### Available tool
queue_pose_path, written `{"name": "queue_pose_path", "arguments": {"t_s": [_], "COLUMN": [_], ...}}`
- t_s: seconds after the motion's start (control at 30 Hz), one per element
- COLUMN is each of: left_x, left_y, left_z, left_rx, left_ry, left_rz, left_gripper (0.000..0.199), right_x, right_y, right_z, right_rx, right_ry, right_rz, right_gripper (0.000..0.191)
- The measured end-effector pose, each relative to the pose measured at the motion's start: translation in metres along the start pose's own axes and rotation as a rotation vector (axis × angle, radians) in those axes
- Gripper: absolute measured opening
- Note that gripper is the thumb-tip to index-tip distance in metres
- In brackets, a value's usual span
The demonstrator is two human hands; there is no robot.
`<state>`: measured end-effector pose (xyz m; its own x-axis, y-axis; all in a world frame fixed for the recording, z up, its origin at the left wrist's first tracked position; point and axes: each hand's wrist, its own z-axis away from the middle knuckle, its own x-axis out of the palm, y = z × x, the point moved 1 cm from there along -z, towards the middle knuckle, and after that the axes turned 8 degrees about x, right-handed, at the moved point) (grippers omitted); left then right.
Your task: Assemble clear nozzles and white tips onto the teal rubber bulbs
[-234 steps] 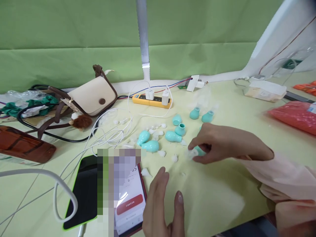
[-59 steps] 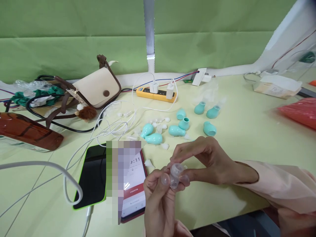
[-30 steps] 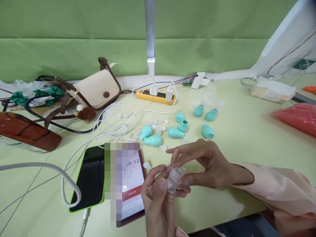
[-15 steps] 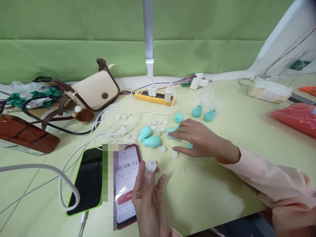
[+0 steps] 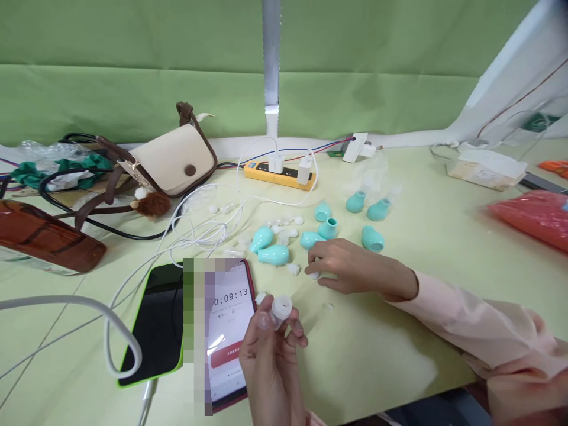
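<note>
My left hand (image 5: pixel 273 361) is closed on a clear-white plastic collar (image 5: pixel 282 309), pinched between thumb and fingers with its round opening facing up. To the right, my right hand (image 5: pixel 350 266) is low over the table, its fingers curled round a small white plastic piece (image 5: pixel 313 276). Just beyond it lie several turquoise bulbs, among them an upright one with an open neck (image 5: pixel 328 228) and one on its side (image 5: pixel 373 238). Two more glossy turquoise bulbs, one in front (image 5: pixel 273 254), rest left of the right hand beside loose white pieces (image 5: pixel 293 269).
A phone showing a timer (image 5: pixel 228 331) lies left of my left hand, beside a dark green-edged device (image 5: pixel 155 319). White cables (image 5: pixel 199 231) tangle behind them. Farther back are a cream bag (image 5: pixel 173 160) and a yellow power strip (image 5: pixel 279 176). A red plastic package (image 5: pixel 530 216) lies far right.
My right hand has moved down and nearer from over the turquoise bulbs, curling its fingers round the small white piece. My left hand has tilted the collar and shifted slightly right.
</note>
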<state>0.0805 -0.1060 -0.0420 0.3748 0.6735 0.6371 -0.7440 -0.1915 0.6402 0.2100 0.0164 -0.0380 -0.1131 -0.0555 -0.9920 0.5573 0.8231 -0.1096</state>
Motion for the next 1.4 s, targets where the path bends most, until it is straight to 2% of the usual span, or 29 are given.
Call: {"name": "queue_pose_path", "arguments": {"t_s": [0.13, 0.27, 0.43, 0.57, 0.67, 0.77, 0.8, 0.9, 1.0, 1.1, 1.27, 1.33, 1.4], "left_x": [-0.004, -0.007, -0.004, -0.001, -0.002, -0.003, -0.003, 0.0, 0.001, 0.0, 0.002, 0.002, 0.003], "left_y": [0.0, 0.001, 0.001, -0.001, -0.002, -0.003, -0.003, -0.002, 0.0, 0.001, -0.003, -0.007, -0.011], "left_z": [-0.004, -0.002, 0.002, 0.002, 0.001, 0.002, 0.003, 0.006, 0.008, 0.008, 0.015, 0.021, 0.025], "left_rx": [-0.028, -0.011, 0.013, 0.025, 0.049, 0.077, 0.083, 0.092, 0.092, 0.144, 0.226, 0.295, 0.43], "left_ry": [-0.017, -0.023, -0.009, -0.121, -0.198, -0.212, -0.206, -0.153, -0.083, -0.079, -0.046, -0.045, -0.077], "left_rz": [0.019, -0.017, -0.058, -0.073, -0.07, -0.082, -0.086, -0.067, -0.043, -0.054, -0.133, -0.225, -0.276], "left_gripper": [0.032, 0.036, 0.034, 0.03, 0.029, 0.03, 0.031, 0.043, 0.042, 0.034, 0.031, 0.029, 0.027], "right_x": [-0.001, 0.004, 0.01, 0.009, -0.001, -0.019, -0.025, -0.035, -0.034, -0.031, -0.031, -0.03, -0.029], "right_y": [0.006, 0.014, 0.016, 0.014, 0.006, -0.012, -0.018, -0.035, -0.042, -0.042, -0.041, -0.041, -0.043], "right_z": [-0.004, -0.009, -0.012, -0.01, -0.006, 0.0, 0.002, 0.006, 0.007, 0.008, 0.01, 0.011, 0.012], "right_rx": [0.089, 0.201, 0.2, 0.175, 0.139, 0.091, 0.093, 0.202, 0.361, 0.479, 0.489, 0.466, 0.407], "right_ry": [0.111, 0.187, 0.192, 0.249, 0.329, 0.396, 0.404, 0.302, 0.195, 0.131, 0.054, 0.101, 0.148], "right_rz": [0.075, 0.162, 0.187, 0.11, 0.001, -0.278, -0.539, -1.279, -1.654, -1.8, -1.868, -1.834, -1.766], "right_gripper": [0.028, 0.027, 0.026, 0.026, 0.026, 0.03, 0.03, 0.028, 0.03, 0.03, 0.023, 0.027, 0.028]}}
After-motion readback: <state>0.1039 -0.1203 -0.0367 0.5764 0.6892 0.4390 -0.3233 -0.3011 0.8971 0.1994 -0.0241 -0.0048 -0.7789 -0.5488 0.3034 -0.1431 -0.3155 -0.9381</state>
